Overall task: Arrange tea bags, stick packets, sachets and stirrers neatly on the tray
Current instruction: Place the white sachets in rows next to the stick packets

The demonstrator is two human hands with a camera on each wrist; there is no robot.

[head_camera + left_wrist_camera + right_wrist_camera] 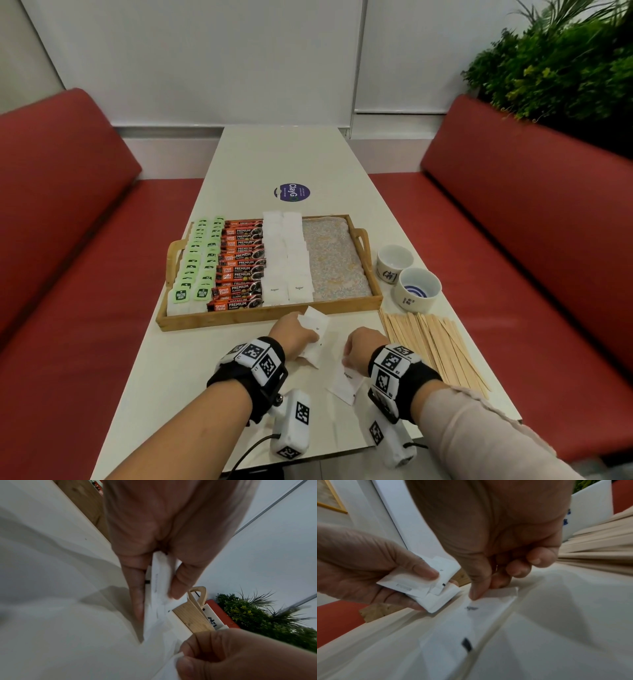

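Observation:
The wooden tray (267, 313) holds green-labelled tea bags (195, 260), red-and-black stick packets (239, 263) and two columns of white sugar sachets (287, 260); its right strip of patterned liner (334, 260) is bare. In front of the tray, my left hand (301, 329) (157, 593) pinches a small stack of white sachets (317, 325) (423, 588) between thumb and fingers. My right hand (349, 356) (488, 589) pinches the far edge of one white sachet (347, 380) (453, 628) lying on the table. Wooden stirrers (435, 349) lie in a loose pile right of my right hand.
Two white ceramic cups (394, 263) (416, 289) stand beside the tray's right handle, just behind the stirrers. A round purple sticker (292, 193) is on the table beyond the tray. Red benches (68, 240) flank the table, with a plant (555, 68) at the far right.

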